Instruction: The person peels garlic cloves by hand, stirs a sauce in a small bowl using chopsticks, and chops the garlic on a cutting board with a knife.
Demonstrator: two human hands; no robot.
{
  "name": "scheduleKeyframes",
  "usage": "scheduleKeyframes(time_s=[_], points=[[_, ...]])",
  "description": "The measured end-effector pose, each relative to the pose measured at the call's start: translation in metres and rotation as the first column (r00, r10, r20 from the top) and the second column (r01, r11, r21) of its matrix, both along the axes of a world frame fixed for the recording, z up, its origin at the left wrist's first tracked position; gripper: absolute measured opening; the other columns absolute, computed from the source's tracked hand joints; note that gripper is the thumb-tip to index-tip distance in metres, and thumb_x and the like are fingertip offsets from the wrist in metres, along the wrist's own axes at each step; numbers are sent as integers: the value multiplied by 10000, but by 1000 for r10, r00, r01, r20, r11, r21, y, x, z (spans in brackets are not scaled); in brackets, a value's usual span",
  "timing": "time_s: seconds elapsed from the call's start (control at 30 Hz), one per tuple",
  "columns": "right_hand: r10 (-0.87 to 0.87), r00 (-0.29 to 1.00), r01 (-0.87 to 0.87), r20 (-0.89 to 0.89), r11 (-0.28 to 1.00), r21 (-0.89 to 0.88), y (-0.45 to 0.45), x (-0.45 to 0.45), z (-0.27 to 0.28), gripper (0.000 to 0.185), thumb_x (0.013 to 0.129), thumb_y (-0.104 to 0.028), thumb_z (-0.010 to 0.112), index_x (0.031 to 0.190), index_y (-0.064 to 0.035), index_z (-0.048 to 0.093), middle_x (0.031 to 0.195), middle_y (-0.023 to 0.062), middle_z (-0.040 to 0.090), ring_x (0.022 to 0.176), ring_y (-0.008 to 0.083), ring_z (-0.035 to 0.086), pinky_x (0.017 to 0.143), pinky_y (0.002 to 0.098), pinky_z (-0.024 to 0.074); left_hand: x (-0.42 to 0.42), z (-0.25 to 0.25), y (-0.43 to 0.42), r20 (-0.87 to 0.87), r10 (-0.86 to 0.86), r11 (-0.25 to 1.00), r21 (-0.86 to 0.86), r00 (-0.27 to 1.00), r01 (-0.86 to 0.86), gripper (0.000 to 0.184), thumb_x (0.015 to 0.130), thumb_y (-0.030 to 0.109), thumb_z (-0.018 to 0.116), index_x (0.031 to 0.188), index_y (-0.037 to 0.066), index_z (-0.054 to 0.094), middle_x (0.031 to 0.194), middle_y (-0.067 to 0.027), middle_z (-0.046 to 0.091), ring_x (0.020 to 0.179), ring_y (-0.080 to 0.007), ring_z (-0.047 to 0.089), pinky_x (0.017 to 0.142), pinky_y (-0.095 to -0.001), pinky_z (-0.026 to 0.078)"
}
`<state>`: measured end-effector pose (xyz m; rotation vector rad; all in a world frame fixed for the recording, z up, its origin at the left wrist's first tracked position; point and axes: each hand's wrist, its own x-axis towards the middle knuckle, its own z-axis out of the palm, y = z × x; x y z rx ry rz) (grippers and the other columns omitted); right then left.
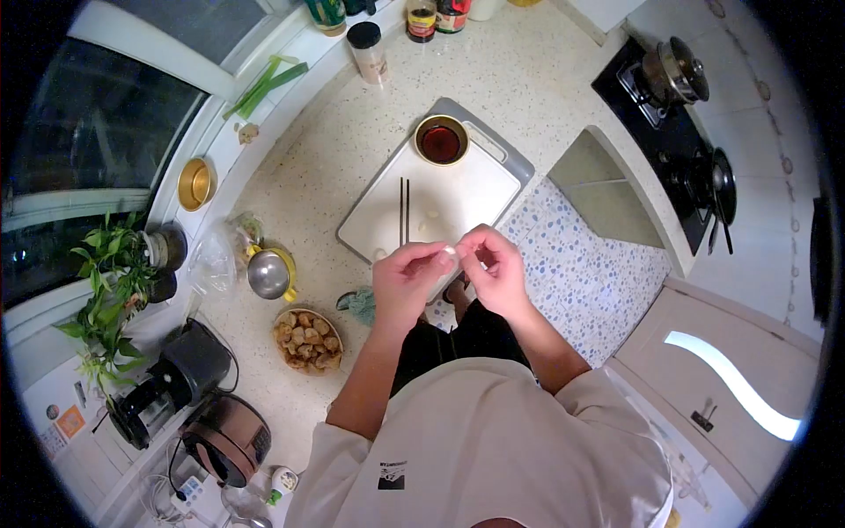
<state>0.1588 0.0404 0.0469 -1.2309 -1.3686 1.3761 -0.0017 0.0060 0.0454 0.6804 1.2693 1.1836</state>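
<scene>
My left hand [407, 280] and my right hand [496, 271] meet over the near edge of the white cutting board [475, 189]. Both are closed, thumbs and fingertips pinching a small white garlic clove [450, 251] between them. Beyond my hands, a few small pale cloves [429, 219] lie on the board. A pair of dark chopsticks [405, 209] rests there too, left of the middle. At the board's far end stands a bowl of dark red-brown liquid [441, 141]. The clove is mostly covered by my fingers.
On the counter to the left are a bowl of brown chunks [308, 341], a metal bowl with yellow handles [271, 274] and a teal cloth [357, 304]. Scallions [268, 86] and a gold bowl [195, 184] sit on the sill. A stove with a pot [673, 72] is at right.
</scene>
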Motion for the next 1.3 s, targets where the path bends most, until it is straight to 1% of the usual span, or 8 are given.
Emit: scheduleKeyframes(time_s=[0.2, 0.4, 0.5, 0.6, 0.9, 1.1, 1.17, 1.3], points=[[81, 961, -163, -263, 937, -307, 1, 4, 6, 7, 984, -16, 607, 990, -19, 608, 876, -11, 609, 756, 73, 570, 655, 212, 445, -12, 4, 6, -17, -84, 996, -2, 996, 84, 185, 960, 45, 675, 1112, -53, 711, 944, -101, 737, 826, -167, 724, 775, -287, 605], [159, 985, -161, 62, 986, 29, -2, -1, 7, 19, 1007, -32, 572, 1001, -25, 589, 896, -8, 588, 757, 79, 552, 664, 225, 444, -5, 7, 6, 64, -21, 1000, 20, 998, 19, 208, 972, 60, 661, 1147, -43, 706, 934, -107, 729, 781, -182, 726, 764, -321, 632], [153, 988, -153, 33, 988, -4, -2, -1, 9, 22, 1007, -28, 566, 1001, -20, 586, 884, -3, 585, 752, 84, 545, 680, 233, 453, -8, 3, 2, 68, -79, 997, 10, 995, 78, 215, 955, 40, 677, 1152, -43, 703, 995, -98, 726, 841, -164, 722, 782, -287, 615], [15, 976, -55, -216, 982, -183, -4, -1, 10, 27, 999, -24, 580, 977, -9, 584, 888, 17, 607, 758, 84, 555, 662, 230, 458, -12, 3, -1, 86, -122, 992, -7, 989, 123, 236, 934, 16, 690, 1162, -44, 701, 980, -99, 726, 837, -164, 723, 799, -302, 618], [-195, 832, -39, -519, 914, -405, 10, 7, 6, 245, 836, 162, 510, 972, -19, 605, 855, 87, 671, 659, 153, 631, 558, 279, 492, -14, -6, -4, 81, -83, 993, 85, 993, 76, 152, 899, -39, 699, 1050, -42, 692, 945, -124, 733, 860, -201, 740, 812, -320, 625], [4, 507, -479, -862, 833, -277, 18, 24, -22, 245, 871, 132, 463, 982, -7, 632, 938, 128, 705, 677, 162, 634, 585, 267, 502, -18, 9, -2, 132, -72, 997, 33, 989, 68, 149, 895, -63, 673, 1040, -43, 704, 930, -139, 740, 851, -213, 742, 750, -319, 628], [167, 850, -280, -499, 946, -161, 17, 5, 15, 195, 902, 105, 514, 1001, 6, 650, 919, 106, 704, 706, 148, 648, 615, 251, 505, -21, 13, -2, 123, -77, 997, -2, 989, 78, 139, 893, -60, 667, 1023, -49, 714, 909, -134, 739, 811, -205, 733, 712, -310, 620], [399, 909, -389, -119, 916, 101, 23, -1, 47, 90, 944, 21, 630, 1022, 30, 674, 877, 65, 704, 753, 122, 681, 658, 223, 508, -27, 19, -1, 149, -97, 994, -42, 984, 104, 120, 888, -35, 668, 989, -58, 730, 854, -108, 725, 701, -179, 688, 637, -291, 582]])
